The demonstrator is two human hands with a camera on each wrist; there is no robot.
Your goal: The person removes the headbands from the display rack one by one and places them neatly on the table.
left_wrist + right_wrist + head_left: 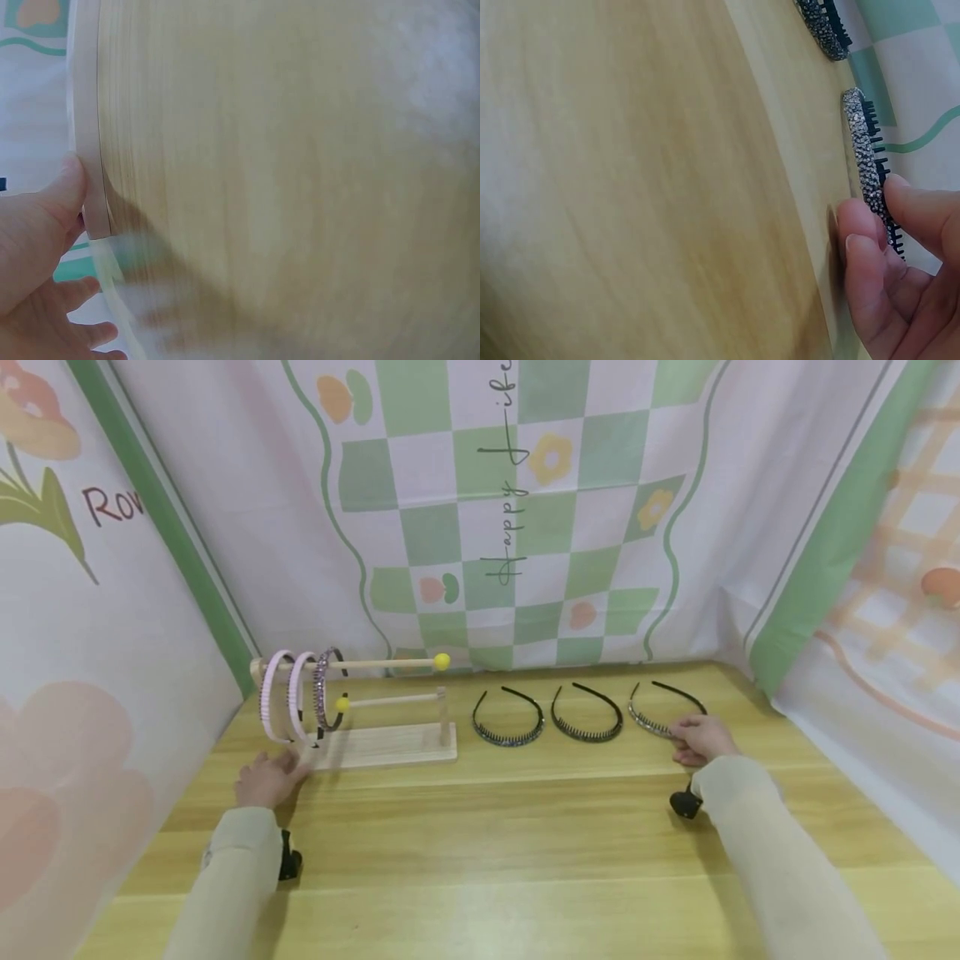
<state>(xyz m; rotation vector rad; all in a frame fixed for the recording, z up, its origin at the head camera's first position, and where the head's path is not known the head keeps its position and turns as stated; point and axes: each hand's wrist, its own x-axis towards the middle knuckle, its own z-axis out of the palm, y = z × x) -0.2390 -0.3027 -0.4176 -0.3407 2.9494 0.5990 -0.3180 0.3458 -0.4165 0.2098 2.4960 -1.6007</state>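
Observation:
My right hand [705, 741] pinches the front band of a silver-glittered, black-toothed headband [864, 154] between thumb and fingers; it is the rightmost of three lying in a row. My left hand [267, 779] is at the near left corner of the wooden headband stand [382, 748]. In the left wrist view its thumb and a finger grip the end of the stand's base [88, 120], with the other fingers spread. On the stand's upper rod hang two pink headbands [270, 702] and a purple-glittered headband [321, 689].
A black headband [588, 736] and a dark glittered headband [508, 741] lie between the stand and my right hand. Yellow balls [442, 662] tip the stand's rods. A checked curtain [517, 527] hangs behind the wooden table [480, 860], with printed cloth on both sides.

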